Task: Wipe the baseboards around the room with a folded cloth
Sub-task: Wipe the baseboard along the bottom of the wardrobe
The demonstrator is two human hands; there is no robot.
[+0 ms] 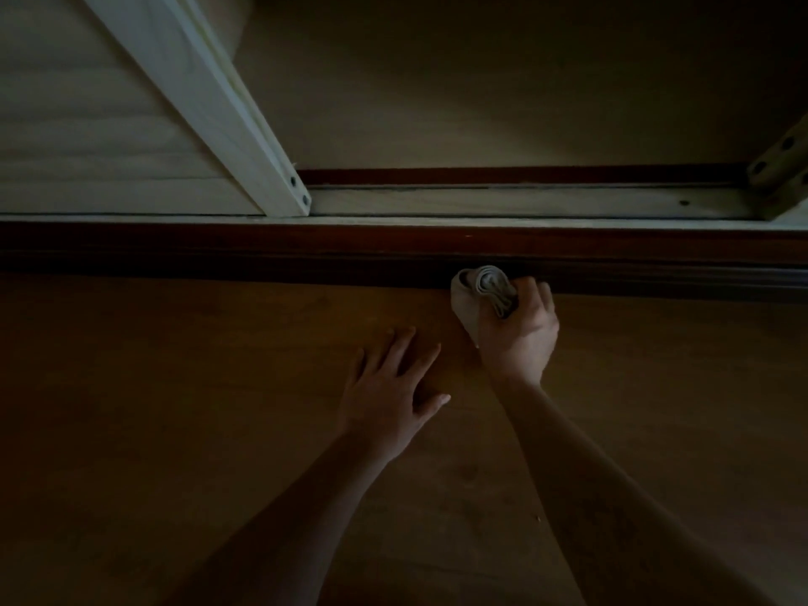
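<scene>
A dark reddish-brown baseboard (306, 255) runs across the frame where the wooden floor meets the wall. My right hand (520, 334) grips a folded pale cloth (485, 290) and holds its end against the lower edge of the baseboard, right of centre. My left hand (389, 387) lies flat on the floor with fingers spread, a little left of and nearer to me than the cloth. The scene is dim.
Above the baseboard sits a pale wooden frame rail (524, 203) with a slanted white post (210, 102) bolted to it at left and a bracket (782, 164) at far right. Brown wooden floor (175, 408) fills the lower half.
</scene>
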